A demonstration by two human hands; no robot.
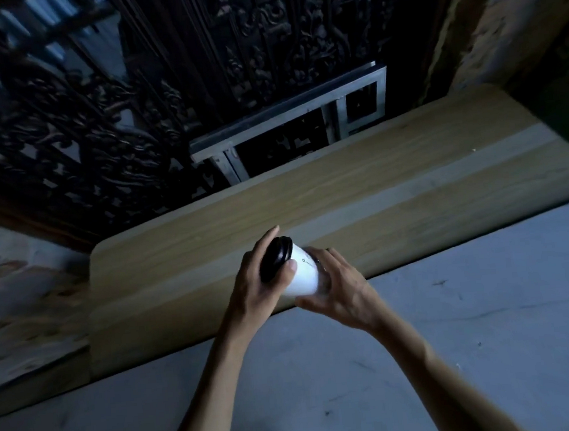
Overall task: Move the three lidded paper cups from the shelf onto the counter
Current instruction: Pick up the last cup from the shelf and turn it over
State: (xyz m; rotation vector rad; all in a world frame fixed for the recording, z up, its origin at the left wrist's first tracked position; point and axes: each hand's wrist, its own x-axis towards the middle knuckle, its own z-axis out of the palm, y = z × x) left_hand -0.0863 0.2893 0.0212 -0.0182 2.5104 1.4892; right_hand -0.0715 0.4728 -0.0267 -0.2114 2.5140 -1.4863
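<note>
While it is held above the near edge of the wooden tabletop [360, 188], a white paper cup [304, 275] with a black lid [276, 258] is tilted, its lid turned up and to the left. The cup is gripped at its lidded end by the left hand [258, 283], whose fingers are curled behind the lid and whose thumb is pressed over the lid's rim onto the cup wall. The cup's lower end is cradled by the right hand [337, 288], with fingers wrapped around the far side and the thumb beneath. Whether the cup's base touches the tabletop cannot be told. Beyond the tabletop's far edge, a grey metal frame [289, 125] is seen against a dark carved wooden panel [95, 111]. On the near side of the tabletop, a grey floor [457, 320] is spread out under both forearms.
</note>
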